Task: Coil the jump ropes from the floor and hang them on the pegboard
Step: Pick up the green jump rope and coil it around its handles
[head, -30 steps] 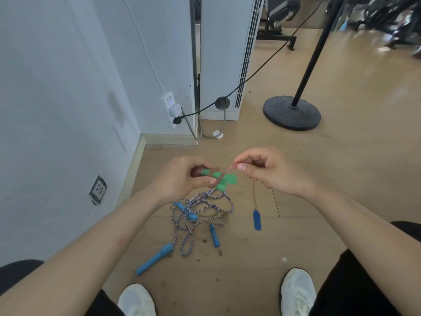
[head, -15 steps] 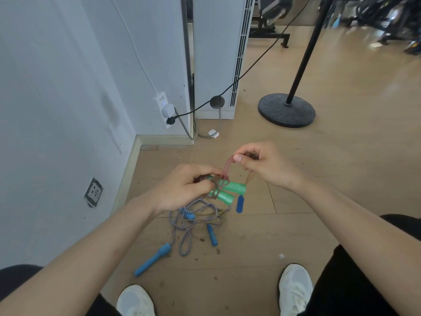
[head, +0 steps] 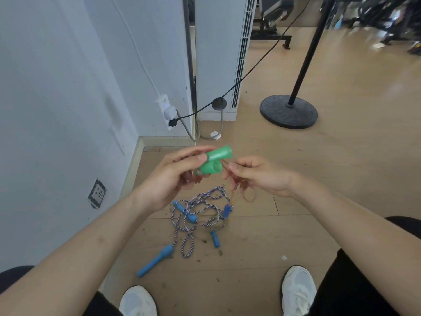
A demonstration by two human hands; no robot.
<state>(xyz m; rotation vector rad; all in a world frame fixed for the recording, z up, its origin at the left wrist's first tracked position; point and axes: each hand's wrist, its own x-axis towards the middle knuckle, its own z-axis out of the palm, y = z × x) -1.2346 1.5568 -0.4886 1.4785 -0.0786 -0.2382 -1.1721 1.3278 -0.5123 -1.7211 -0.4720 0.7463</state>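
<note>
Wood floor (head: 341, 179) beside white wall (head: 57, 110); left hand (head: 173, 176) grips two green handles (head: 214, 160), held together above the floor; right hand (head: 259, 176) pinches their thin reddish cord (head: 225, 165). Below, striped rope (head: 200, 215) with blue handles (head: 157, 261) lies tangled on the floor.

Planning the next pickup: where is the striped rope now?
Head view: the striped rope lies tangled on the floor at centre, below the left hand and right hand, ahead of the shoes.
</note>
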